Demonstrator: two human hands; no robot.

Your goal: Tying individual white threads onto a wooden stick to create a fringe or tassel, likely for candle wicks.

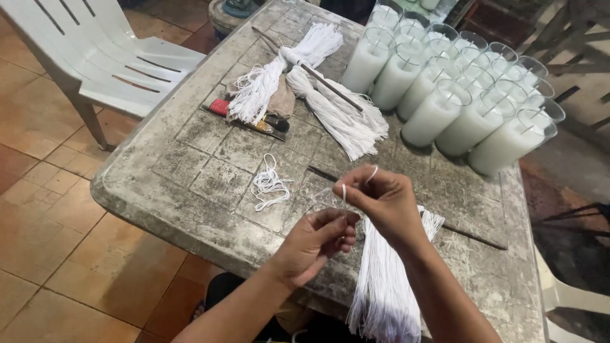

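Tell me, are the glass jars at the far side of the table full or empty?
Full, nearly. The glass jars hold white wax up to a little below the rims, and a clear band of empty glass shows above the wax.

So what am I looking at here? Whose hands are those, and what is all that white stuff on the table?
The camera sits on a person's head and looks down, so these are that person's own hands. The left hand and right hand pinch one thin white string between them. Below them a bundle of white strings hangs over the edge of the grey stone table. On the table lie more string bundles, a small loose coil of string, and many glass candles filled with white wax. A white plastic chair stands beside it.
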